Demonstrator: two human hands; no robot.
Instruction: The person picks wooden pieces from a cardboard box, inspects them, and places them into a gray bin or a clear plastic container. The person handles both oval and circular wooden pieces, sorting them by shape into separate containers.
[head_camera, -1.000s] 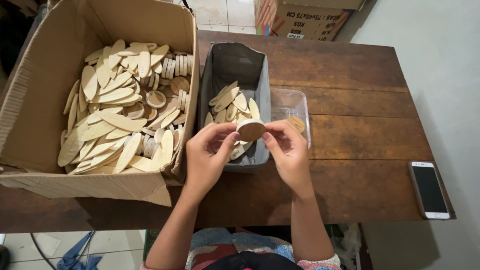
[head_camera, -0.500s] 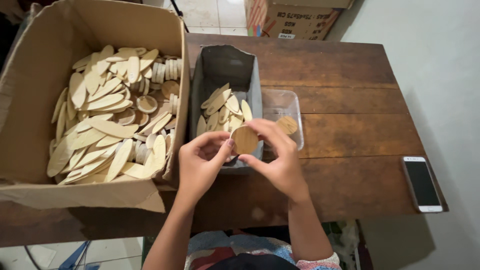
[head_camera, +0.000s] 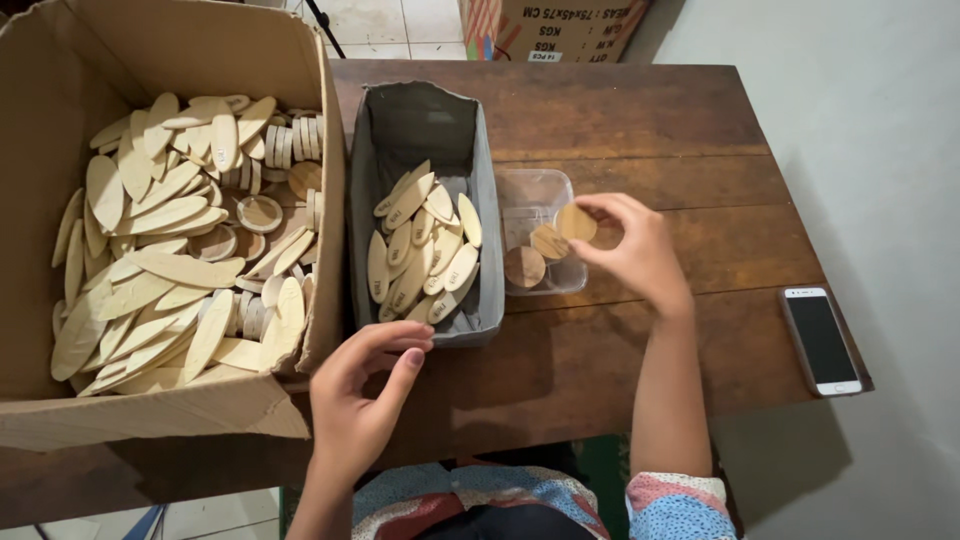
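Note:
My right hand (head_camera: 632, 250) holds a round wooden disc (head_camera: 576, 222) by its edge over a small clear plastic container (head_camera: 537, 188). That container has a few similar discs (head_camera: 525, 266) in it. My left hand (head_camera: 362, 392) hovers empty near the front edge of the table, fingers loosely curled, just in front of a grey bin (head_camera: 420, 120) filled with oval wooden pieces (head_camera: 422, 250). A large cardboard box (head_camera: 180, 50) on the left holds several oval pieces and round discs (head_camera: 180, 250).
A dark wooden table (head_camera: 650, 110) carries everything. A smartphone (head_camera: 822, 340) lies at its right edge. Another cardboard box (head_camera: 555, 25) stands on the floor behind the table. A grey wall or floor runs along the right.
Both hands held the disc together over the grey bin. Now my right hand has carried it right over the clear container, and my left hand has let go and dropped back toward me.

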